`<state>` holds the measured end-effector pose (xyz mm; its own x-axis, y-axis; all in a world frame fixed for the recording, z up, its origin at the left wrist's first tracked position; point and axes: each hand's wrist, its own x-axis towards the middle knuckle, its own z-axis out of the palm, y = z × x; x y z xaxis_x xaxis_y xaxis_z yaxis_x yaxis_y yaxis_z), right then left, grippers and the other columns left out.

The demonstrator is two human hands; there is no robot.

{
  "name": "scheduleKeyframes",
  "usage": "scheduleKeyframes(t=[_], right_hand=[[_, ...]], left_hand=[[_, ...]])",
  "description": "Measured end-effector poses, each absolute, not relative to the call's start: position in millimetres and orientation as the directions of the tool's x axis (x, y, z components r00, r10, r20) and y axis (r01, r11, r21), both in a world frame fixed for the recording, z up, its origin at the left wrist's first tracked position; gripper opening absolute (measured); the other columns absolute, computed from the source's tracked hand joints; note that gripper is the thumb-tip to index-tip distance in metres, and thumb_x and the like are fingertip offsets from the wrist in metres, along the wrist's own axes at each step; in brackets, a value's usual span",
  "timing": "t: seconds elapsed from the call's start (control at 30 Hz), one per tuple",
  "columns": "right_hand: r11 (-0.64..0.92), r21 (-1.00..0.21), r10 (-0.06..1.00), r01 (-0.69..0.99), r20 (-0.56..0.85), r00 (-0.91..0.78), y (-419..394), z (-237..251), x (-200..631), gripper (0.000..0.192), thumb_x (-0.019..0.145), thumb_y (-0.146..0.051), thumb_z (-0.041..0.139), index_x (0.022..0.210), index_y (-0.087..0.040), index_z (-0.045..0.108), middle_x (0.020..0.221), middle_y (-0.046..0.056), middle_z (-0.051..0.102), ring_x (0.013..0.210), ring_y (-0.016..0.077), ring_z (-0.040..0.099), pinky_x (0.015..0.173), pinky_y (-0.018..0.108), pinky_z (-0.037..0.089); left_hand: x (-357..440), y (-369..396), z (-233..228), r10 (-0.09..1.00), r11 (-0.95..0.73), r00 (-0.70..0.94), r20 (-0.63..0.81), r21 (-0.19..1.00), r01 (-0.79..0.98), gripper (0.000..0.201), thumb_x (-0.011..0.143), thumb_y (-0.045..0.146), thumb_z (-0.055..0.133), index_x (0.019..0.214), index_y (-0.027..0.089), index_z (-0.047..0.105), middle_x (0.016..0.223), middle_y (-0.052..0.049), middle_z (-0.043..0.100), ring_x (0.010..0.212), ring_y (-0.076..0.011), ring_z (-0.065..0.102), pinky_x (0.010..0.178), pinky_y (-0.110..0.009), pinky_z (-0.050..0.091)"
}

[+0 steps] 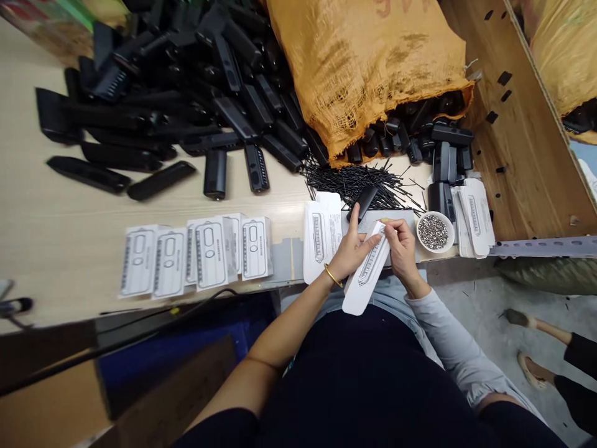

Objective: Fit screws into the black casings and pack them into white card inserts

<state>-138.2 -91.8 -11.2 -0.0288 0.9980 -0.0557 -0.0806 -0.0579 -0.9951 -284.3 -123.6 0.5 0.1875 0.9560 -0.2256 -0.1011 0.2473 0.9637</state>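
The wooden table (69, 249) fills the upper left part of the view, and at 12 o'clock on it lies a big orange woven sack (364, 68) with its open mouth toward the person. At 10 to 11 o'clock there is a large heap of black plastic housings (186, 93), and more black parts (433, 143) spill out from the sack at 1 o'clock. Just under the sack mouth is a pile of thin black pins (359, 183). At 8 to 9 o'clock a row of white printed cards (200, 252) lies flat near the table edge, and another stack of white cards (476, 218) stands at 3 o'clock, just beside a small white bowl (433, 231) full of little metal pieces. Near the centre, the left hand (352, 249) and the right hand (401, 246) are both closed on one white card sleeve (366, 274), which is tilted, its lower end over the person's lap. The left hand wears a gold bangle (333, 275), and its fingers support the sleeve from the side. The right hand pinches the upper end of the sleeve with the fingertips. At 4 o'clock, on the floor, the feet of another person (527, 348) are visible
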Motion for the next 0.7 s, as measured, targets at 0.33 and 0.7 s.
scheduleKeyframes(t=[0.33, 0.7], right_hand=[[0.193, -0.905, 0.946, 0.379, 0.068, -0.318, -66, -17, -153, 0.019, 0.091, -0.031, 0.047, 0.100, -0.017, 0.056, 0.107, 0.010, 0.060, 0.103, 0.0210, 0.054, 0.093, 0.037, 0.045], [0.506, -0.698, 0.827, 0.507, 0.559, -0.056, 16, 37, -97, 0.046, 0.086, -0.022, 0.052, 0.130, -0.015, 0.040, 0.128, 0.012, 0.047, 0.108, 0.0176, 0.053, 0.095, 0.039, 0.044]], left_hand=[[-299, -135, 16, 0.907, -0.383, -0.045, 0.418, 0.866, 0.323, 0.058, 0.080, 0.038, 0.066, 0.126, 0.014, 0.041, 0.124, -0.016, 0.054, 0.121, -0.0260, 0.052, 0.105, -0.043, 0.040], [-302, -98, 21, 0.993, 0.107, -0.102, -0.058, 0.809, 0.579, 0.073, 0.075, 0.037, 0.067, 0.136, 0.009, 0.040, 0.127, -0.015, 0.054, 0.116, -0.0276, 0.053, 0.098, -0.042, 0.045]])
